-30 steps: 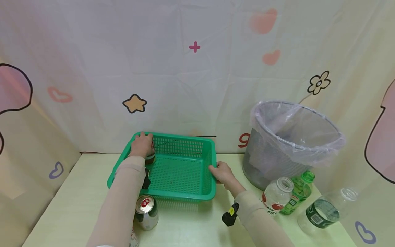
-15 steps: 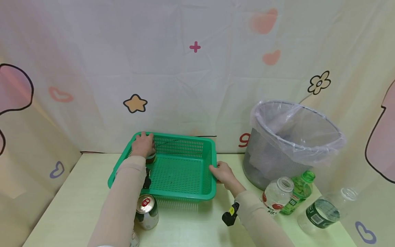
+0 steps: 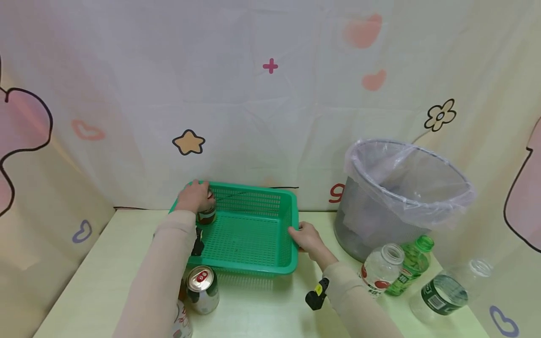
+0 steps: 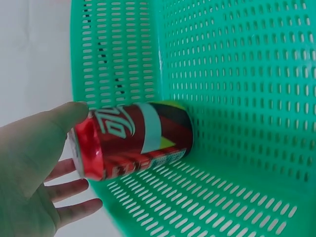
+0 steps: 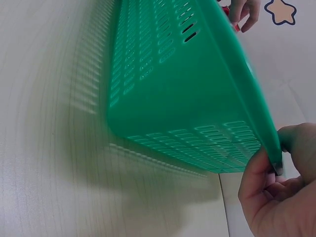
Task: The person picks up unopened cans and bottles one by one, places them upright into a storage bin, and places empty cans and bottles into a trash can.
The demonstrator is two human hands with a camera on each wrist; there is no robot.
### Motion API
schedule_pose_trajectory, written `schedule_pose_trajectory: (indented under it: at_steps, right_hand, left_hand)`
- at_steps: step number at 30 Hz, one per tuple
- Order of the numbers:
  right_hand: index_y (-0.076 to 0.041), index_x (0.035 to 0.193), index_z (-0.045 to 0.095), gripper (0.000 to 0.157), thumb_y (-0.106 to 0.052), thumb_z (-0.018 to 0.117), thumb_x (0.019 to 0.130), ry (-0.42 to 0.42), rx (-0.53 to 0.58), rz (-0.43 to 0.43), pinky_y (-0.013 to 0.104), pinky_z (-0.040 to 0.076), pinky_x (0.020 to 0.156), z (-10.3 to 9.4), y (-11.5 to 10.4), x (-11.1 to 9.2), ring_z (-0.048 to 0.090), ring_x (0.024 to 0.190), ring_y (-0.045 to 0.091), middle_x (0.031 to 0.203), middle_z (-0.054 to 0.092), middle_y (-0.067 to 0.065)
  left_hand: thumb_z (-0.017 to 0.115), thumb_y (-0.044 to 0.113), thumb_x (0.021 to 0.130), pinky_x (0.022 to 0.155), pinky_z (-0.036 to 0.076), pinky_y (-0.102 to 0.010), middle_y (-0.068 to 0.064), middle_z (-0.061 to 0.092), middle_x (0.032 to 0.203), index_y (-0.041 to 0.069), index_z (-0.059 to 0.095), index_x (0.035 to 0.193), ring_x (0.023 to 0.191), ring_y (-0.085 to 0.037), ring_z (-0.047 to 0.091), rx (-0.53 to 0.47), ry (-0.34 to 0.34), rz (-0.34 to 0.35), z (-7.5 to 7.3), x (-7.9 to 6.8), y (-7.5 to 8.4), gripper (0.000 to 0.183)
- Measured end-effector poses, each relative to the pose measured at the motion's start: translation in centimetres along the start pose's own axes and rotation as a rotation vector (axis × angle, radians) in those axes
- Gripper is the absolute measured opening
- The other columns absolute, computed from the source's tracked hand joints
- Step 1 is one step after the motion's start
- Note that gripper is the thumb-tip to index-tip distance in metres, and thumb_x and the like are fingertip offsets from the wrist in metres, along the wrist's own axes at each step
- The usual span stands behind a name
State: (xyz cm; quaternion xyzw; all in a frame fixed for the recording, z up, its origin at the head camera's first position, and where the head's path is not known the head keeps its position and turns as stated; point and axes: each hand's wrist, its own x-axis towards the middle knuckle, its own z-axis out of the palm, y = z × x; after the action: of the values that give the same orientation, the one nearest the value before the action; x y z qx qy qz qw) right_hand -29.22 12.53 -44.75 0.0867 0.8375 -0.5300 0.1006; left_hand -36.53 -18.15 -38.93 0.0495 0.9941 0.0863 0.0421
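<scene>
A red cola can (image 4: 133, 138) stands in the far left corner of a green plastic basket (image 3: 236, 239). My left hand (image 3: 194, 197) is at the top of that can. In the left wrist view its fingers (image 4: 79, 210) are spread and fairly straight, with the thumb beside the can's upper edge; whether the thumb touches it I cannot tell. At the basket's right end my right hand (image 3: 307, 238) pinches the rim between thumb and fingers, as the right wrist view (image 5: 286, 177) also shows.
A silver drink can (image 3: 203, 291) stands before the basket, with another can (image 3: 181, 321) partly behind my left sleeve. To the right are a lined mesh bin (image 3: 380, 220), a clear bottle with red label (image 3: 382, 267), a green bottle (image 3: 412, 267) and another clear bottle (image 3: 448, 293).
My left hand has drawn slightly left, and more of the cola can shows beside it. My right hand keeps its grip on the rim. The head view has shifted a little.
</scene>
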Motion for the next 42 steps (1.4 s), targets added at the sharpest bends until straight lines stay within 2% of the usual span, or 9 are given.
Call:
schedule_pose_trajectory:
  at_steps: [7, 19, 30, 35, 42]
  right_hand:
    - [0.002, 0.107, 0.053, 0.029, -0.022, 0.05, 0.093, 0.002, 0.002, 0.001, 0.031, 0.053, 0.06, -0.1, -0.1, -0.1, 0.06, 0.069, 0.015, 0.092, 0.059, 0.014]
    - [0.002, 0.108, 0.052, 0.03, -0.023, 0.05, 0.092, -0.003, -0.006, -0.001, 0.027, 0.052, 0.057, 0.1, -0.1, 0.0, 0.059, 0.07, 0.015, 0.093, 0.059, 0.014]
    - [0.004, 0.108, 0.052, 0.03, -0.021, 0.048, 0.092, -0.005, -0.011, -0.017, 0.034, 0.054, 0.063, -0.1, -0.2, -0.2, 0.06, 0.071, 0.016, 0.094, 0.059, 0.015]
    - [0.004, 0.109, 0.052, 0.03, -0.021, 0.049, 0.092, -0.013, 0.0, -0.012, 0.034, 0.054, 0.065, -0.1, -0.2, 0.0, 0.061, 0.072, 0.016, 0.096, 0.059, 0.016]
    - [0.003, 0.107, 0.052, 0.029, -0.021, 0.049, 0.092, -0.011, 0.004, -0.013, 0.033, 0.054, 0.063, -0.1, -0.1, -0.1, 0.061, 0.07, 0.016, 0.093, 0.059, 0.015]
  left_hand:
    - [0.056, 0.037, 0.088, 0.08, 0.046, -0.057, -0.03, 0.041, 0.127, 0.001, 0.036, 0.136, 0.111, -0.047, 0.043, 0.02, 0.004, -0.008, -1.3, -0.2, -0.8, 0.063]
    - [0.055, 0.035, 0.09, 0.093, 0.036, -0.062, -0.03, 0.033, 0.137, -0.001, 0.032, 0.139, 0.121, -0.049, 0.034, 0.033, -0.058, 0.035, -4.2, -2.1, -1.9, 0.065]
    - [0.055, 0.037, 0.089, 0.096, 0.031, -0.063, -0.025, 0.024, 0.145, 0.004, 0.027, 0.143, 0.127, -0.047, 0.028, 0.044, -0.073, 0.093, -5.6, -3.1, -1.0, 0.069]
    - [0.055, 0.038, 0.089, 0.097, 0.03, -0.062, -0.023, 0.023, 0.146, 0.006, 0.026, 0.144, 0.128, -0.046, 0.027, 0.039, -0.058, 0.123, -5.9, -3.7, -0.4, 0.069]
    - [0.056, 0.042, 0.088, 0.096, 0.032, -0.061, -0.023, 0.028, 0.144, 0.008, 0.028, 0.143, 0.126, -0.045, 0.032, 0.072, -0.001, 0.181, -6.1, -4.4, 0.4, 0.071]
